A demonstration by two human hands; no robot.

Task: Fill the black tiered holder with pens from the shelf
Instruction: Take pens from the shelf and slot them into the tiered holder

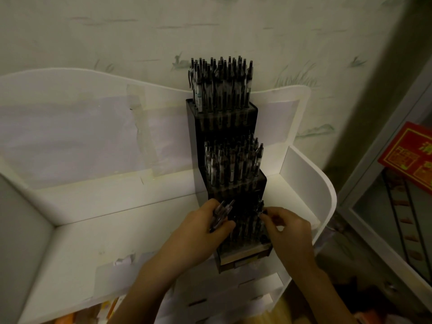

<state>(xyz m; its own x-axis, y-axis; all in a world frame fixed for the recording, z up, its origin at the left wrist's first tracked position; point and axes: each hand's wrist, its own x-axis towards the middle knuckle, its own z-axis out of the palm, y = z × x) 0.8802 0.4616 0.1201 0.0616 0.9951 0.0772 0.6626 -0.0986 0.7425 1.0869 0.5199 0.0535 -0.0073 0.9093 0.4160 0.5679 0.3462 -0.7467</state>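
The black tiered holder (250, 118) stands on the white shelf (112, 230) near its right end. Its top tier and middle tier are packed with dark pens standing upright. Several pens also stand in the lowest tier (247, 230) between my hands. My left hand (205, 228) grips a small bunch of pens (222, 211) at the left side of the lowest tier. My right hand (289, 230) pinches the top of one pen (260, 210) at the right side of that tier.
The shelf's white back panel (81, 127) carries taped paper. A side wall (304, 181) closes the shelf on the right. White drawers (233, 295) sit below the holder. A red printed box (411, 155) lies on a metal rack at the far right.
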